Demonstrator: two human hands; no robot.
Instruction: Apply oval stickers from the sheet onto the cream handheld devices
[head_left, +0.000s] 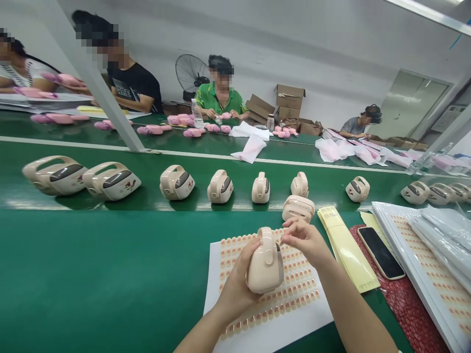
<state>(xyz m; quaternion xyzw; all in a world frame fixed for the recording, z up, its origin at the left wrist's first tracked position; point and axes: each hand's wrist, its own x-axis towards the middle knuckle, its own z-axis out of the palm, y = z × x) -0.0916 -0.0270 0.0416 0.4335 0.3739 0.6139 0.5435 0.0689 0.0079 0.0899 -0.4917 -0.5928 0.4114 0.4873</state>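
Observation:
My left hand (235, 279) is wrapped round a cream plastic device with a carrying handle (264, 269), held upright over a sticker sheet. The device's dark front panel faces right and shows only as a narrow strip. My right hand (307, 240) is at that right side, thumb and forefinger pinched close to the panel's upper edge. Whatever is between those fingertips is too small to make out. Below both hands lies the white sheet (270, 338) with rows of small orange-and-cream stickers. Another cream device (298, 208) lies just beyond my right hand, its slotted face towards me.
Similar devices (178, 182) stand in a row along the green belt (243, 196). To the right lie yellow strips (348, 250), a phone (380, 252) on red bubble wrap (412, 314), and stacked sticker sheets (437, 264). Across the belt, several people handle pink items. A slanted post (99, 83) rises left.

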